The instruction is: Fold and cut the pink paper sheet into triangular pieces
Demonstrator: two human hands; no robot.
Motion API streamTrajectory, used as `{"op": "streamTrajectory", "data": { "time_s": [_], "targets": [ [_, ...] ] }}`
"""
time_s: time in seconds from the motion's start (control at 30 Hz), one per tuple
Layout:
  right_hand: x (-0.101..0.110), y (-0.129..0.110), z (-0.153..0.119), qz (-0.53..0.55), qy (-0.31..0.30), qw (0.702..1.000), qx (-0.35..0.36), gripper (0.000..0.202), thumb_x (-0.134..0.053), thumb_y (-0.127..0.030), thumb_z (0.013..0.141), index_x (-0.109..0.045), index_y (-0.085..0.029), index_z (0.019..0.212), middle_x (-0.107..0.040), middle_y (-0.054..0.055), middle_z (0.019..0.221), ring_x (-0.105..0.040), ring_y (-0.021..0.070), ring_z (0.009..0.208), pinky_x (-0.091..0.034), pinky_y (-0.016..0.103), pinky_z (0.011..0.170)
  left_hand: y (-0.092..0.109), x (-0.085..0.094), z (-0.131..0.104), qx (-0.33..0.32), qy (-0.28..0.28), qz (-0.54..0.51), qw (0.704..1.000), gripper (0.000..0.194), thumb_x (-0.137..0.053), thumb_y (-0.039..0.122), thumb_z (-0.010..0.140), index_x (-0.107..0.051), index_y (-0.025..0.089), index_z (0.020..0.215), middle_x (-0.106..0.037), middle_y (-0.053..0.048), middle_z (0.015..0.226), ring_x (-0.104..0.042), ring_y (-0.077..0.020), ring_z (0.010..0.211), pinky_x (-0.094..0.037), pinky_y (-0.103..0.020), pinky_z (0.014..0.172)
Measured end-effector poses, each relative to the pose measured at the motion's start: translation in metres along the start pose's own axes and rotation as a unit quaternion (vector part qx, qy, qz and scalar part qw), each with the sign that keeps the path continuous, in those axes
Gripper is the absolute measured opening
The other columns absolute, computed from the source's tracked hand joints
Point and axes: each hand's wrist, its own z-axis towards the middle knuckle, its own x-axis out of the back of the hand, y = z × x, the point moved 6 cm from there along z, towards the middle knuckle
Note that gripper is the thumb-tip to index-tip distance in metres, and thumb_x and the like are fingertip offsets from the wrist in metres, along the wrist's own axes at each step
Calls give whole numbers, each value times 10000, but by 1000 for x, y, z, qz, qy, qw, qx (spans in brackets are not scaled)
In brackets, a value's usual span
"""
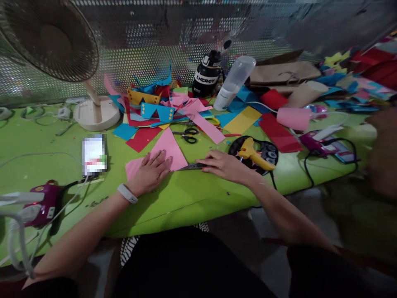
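My left hand (150, 170) lies flat with spread fingers on a folded sheet of pink paper (171, 149), pressing it to the green table. My right hand (221, 165) is closed around a slim dark knife (194, 166). Its pointed tip reaches left to the lower right edge of the pink paper. Part of the knife's handle is hidden by my fingers. Just behind the paper lies a pair of black-handled scissors (188, 135). Beside my right wrist, a yellow glue gun (257, 155) rests on a black patterned pad (235, 145).
Paper glasses (157, 111) and coloured paper pile up at the back. Behind them stand a black bottle (205, 78) and a clear bottle (235, 82). A fan (96, 114), phone (94, 155) and purple power strip (45, 203) are at left. Another strip (316, 142) is at right.
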Motion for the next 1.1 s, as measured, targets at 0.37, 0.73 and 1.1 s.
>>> {"op": "streamTrajectory", "data": {
  "time_s": [0.37, 0.73, 1.1],
  "targets": [
    [-3, 6, 2, -14, 28, 999, -14, 386, -492, -415, 973, -649, -222, 1268, -636, 110, 1025, -609, 238, 946, -522, 377, 831, 13, -2, 21, 21, 12, -2, 1000, 535, -215, 392, 1041, -253, 226, 1549, -198, -72, 1622, -141, -258, 1506, -153, -542, 1207],
    [-7, 6, 6, 16, 48, 999, -13, 360, -555, -378, 950, -654, -251, 1272, -622, 105, 1019, -594, 239, 955, -511, 388, 831, -37, 5, -17, -15, 6, 6, 1000, 512, -240, 380, 1040, -280, 271, 1539, -250, -15, 1605, -241, -211, 1483, -121, -458, 1227],
    [-9, -2, 10, 39, 35, 999, 8, 333, -551, -366, 957, -666, -248, 1245, -623, 100, 1008, -585, 229, 945, -508, 377, 805, -33, 5, -16, -13, 26, 15, 999, 506, -253, 364, 1037, -295, 273, 1533, -288, -21, 1594, -276, -209, 1471, -144, -445, 1220]
  ]
}}
